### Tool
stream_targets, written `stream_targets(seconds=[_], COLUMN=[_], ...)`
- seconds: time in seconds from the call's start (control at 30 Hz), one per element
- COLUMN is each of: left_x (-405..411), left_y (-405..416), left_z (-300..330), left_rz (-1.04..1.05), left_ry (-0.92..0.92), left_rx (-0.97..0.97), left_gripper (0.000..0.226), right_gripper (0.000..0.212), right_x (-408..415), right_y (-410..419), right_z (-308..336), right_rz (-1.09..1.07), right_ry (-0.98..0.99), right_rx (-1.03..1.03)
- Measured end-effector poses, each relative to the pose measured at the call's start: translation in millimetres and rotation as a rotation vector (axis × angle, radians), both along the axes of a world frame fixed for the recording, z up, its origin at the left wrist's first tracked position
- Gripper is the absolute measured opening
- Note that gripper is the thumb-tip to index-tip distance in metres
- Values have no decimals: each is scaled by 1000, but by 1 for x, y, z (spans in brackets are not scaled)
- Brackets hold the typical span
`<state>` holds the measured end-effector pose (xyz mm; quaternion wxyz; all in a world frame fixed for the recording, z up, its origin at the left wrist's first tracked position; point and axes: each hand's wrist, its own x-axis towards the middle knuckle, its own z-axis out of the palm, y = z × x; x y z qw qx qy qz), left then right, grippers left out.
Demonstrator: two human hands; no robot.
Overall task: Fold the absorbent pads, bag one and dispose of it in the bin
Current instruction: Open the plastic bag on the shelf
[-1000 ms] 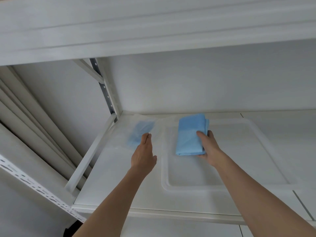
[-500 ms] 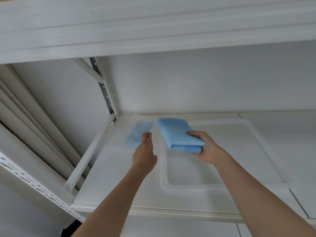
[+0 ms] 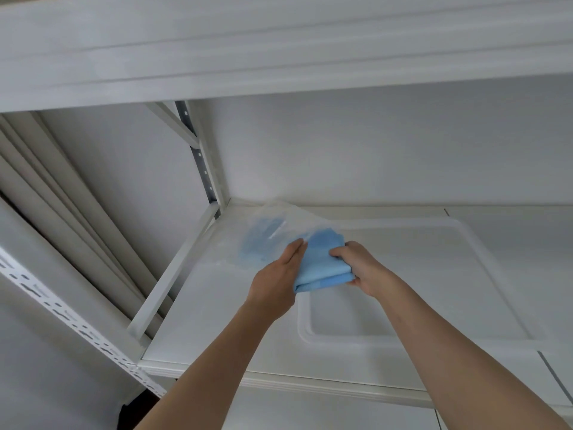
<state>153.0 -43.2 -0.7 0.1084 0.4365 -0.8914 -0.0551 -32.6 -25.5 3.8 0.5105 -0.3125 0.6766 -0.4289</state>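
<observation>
On the white shelf [image 3: 217,321], beside the shallow moulded tray [image 3: 449,305], bagging is under way. The thin clear bag [image 3: 279,218], blue showing inside, has its mouth lifted by the left hand [image 3: 274,283]. The right hand [image 3: 362,268] pinches the soft folded pad [image 3: 322,268] at that mouth; next it likely needs pushing deeper.

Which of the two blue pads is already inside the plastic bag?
The far-left pad, blurred behind the clear bag. The other folded pad is bare, gripped between both hands.
</observation>
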Motion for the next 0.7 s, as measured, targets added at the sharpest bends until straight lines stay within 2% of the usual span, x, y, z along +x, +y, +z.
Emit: stream_targets(seconds=[0.1,0.23,0.37,0.53,0.63,0.7], left_x=[6,3,3,0,-4,-4], left_y=[1,3,3,6,8,10], left_z=[0,0,0,6,9,11], left_rz=[-92,-96,-91,-68,-69,-40], left_ry=[-12,27,41,30,57,139], left_rx=[8,-6,-7,-34,-51,-88], left_gripper=[84,80,87,91,76,53], right_gripper=[32,35,31,23,23,20], right_x=[-2,5,15,24,29,30], right_y=[-2,-7,-10,-11,-9,-9], right_z=[2,-4,-9,-1,1,1], right_rz=[25,-176,-329,-510,-513,-476], right_ry=[30,-25,-20,71,200,205], right_rx=[41,-12,-90,-172,-222,-247])
